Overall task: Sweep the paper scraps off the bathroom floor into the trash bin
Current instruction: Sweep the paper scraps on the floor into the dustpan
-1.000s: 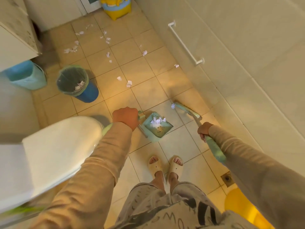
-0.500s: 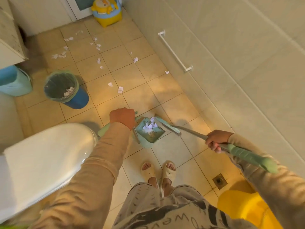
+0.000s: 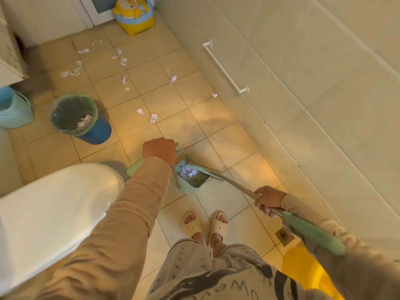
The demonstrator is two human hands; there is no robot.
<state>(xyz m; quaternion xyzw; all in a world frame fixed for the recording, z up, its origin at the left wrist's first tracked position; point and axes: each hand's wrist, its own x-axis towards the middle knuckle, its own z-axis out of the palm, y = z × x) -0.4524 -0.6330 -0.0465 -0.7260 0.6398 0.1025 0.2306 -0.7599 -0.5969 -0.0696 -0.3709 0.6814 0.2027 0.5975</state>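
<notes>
From the head view, your left hand [image 3: 159,150] is wrapped around the dustpan [image 3: 190,177] handle, and your right hand [image 3: 269,200] is clenched on the broom [image 3: 244,190] shaft. The broom head rests across the pan, between your hands, over gathered scraps. More paper scraps [image 3: 153,118] lie beyond your left hand, the trash bin [image 3: 80,118] to its left.

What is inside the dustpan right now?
The dustpan holds a small pile of white paper scraps near its upper end. The broom head lies across its mouth, so anything beneath that is hidden.
</notes>
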